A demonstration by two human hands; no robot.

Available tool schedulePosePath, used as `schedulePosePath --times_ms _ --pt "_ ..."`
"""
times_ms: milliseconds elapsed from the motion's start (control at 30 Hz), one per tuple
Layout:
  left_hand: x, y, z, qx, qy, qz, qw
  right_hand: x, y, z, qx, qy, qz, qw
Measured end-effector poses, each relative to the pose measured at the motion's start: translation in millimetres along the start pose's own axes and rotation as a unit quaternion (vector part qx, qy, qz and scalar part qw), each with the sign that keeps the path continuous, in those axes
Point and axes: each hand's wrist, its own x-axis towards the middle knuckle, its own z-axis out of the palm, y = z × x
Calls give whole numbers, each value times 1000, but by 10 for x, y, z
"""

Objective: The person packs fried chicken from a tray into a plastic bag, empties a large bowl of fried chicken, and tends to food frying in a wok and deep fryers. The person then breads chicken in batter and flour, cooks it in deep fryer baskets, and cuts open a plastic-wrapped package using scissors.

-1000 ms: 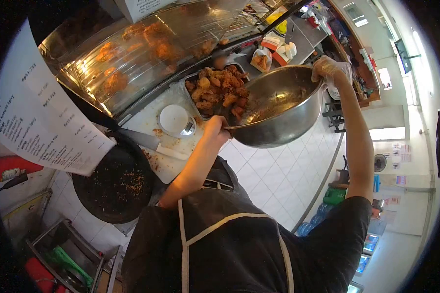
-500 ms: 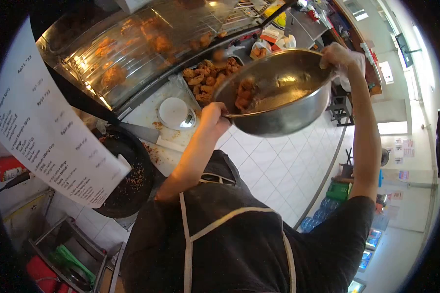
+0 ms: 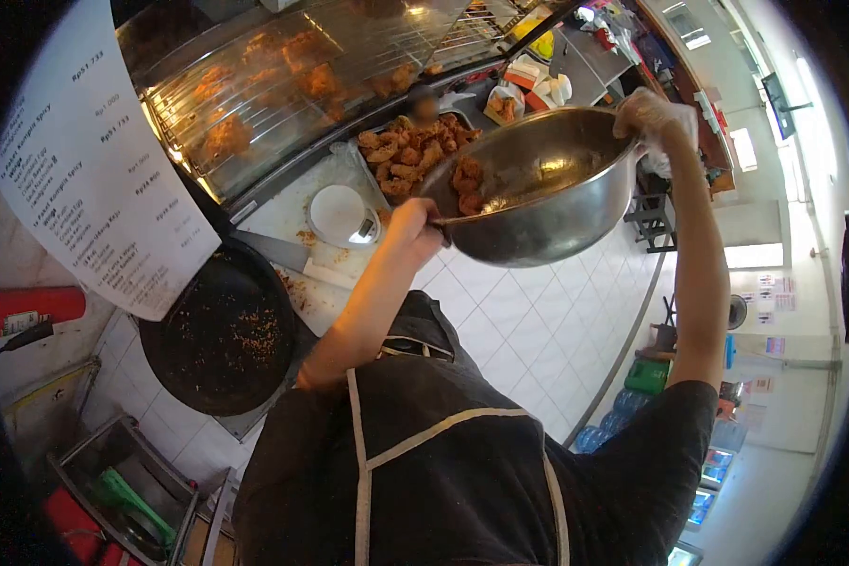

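Observation:
A large steel bowl (image 3: 557,212) hangs tilted toward the left between my two hands. My left hand (image 3: 413,229) is closed on its near left rim. On the far right rim, my right hand (image 3: 653,123), in a clear plastic glove, grips the edge. A few pieces of fried chicken (image 3: 468,179) lie inside the bowl at its lower left side. Beyond that side, a metal tray (image 3: 469,120) holds many fried pieces, partly hidden by the bowl. A white digital scale (image 3: 341,217) stands beside the tray.
A knife (image 3: 325,272) lies on the white board (image 3: 278,212). Left of it is a black round pan (image 3: 219,330) with crumbs. Printed receipts (image 3: 94,170) hang at the left. A lit display case (image 3: 283,85) spans the back. A paper box (image 3: 507,102) stands behind the bowl.
Over the last second the bowl has risen slightly and more chicken pieces have left it for the tray. Both hands have kept their hold. The hanging receipts have swung.

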Motion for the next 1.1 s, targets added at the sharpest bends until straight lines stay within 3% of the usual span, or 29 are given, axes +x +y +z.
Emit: schedulePosePath --times_ms 67,100,133,167,200,267,333,367,467,500,567,600,667,700,800,833,900,933,967,1033,1100 --pt "64 -52 -102 23 -54 -6 998 -65 -63 14 -2 -6 -78 997" --pt "37 -106 -84 -10 -22 -8 1000 -84 -158 91 -129 52 -38 990" --pt "18 -145 -34 -44 6 -6 999 -82 -326 150 -54 48 -1 997" --pt "-506 -49 457 -47 98 15 994 -82 -495 211 24 51 37 998" --pt "-431 -85 330 -50 101 14 994 -83 -666 273 99 59 74 991" --pt "-189 -173 9 -70 -12 -35 997 -66 -695 352 -6 33 142 989" --pt "-227 -178 28 -50 11 -34 998 -30 -628 410 -39 48 201 978" --pt "-237 -174 70 -25 32 -36 999 -41 -428 349 -82 23 106 991" --pt "-221 -140 182 -14 0 -2 1000 -54 -503 208 115 22 141 983" --pt "-201 -88 218 -14 1 -4 1000 13 -534 124 -14 32 222 974" --pt "-113 85 338 23 -13 35 999 135 -565 -91 -144 41 303 941" --pt "-89 181 368 24 -16 32 999 213 -580 -230 -243 -4 134 961" --pt "-98 312 387 4 -27 -2 1000 282 -469 -294 -334 -50 -36 941" --pt "-39 228 320 -10 -9 17 1000 333 -333 -179 -344 54 -20 937" --pt "-130 76 224 9 1 -23 1000 335 -808 103 -386 106 122 909" --pt "-211 64 255 -18 27 -25 999 429 -621 92 -465 -5 44 884" --pt "-171 22 187 -46 31 -24 998 331 -457 76 -172 4 70 983" --pt "-147 35 206 -62 28 -25 997 273 -635 149 -26 14 82 996" --pt "-110 69 227 -60 27 -28 997 212 -831 149 -150 108 99 978" --pt "-86 170 292 -60 -7 -15 998 293 -932 -21 -244 60 125 960" --pt "-148 160 290 -38 -25 -13 999 251 -1001 -142 -223 50 105 968"
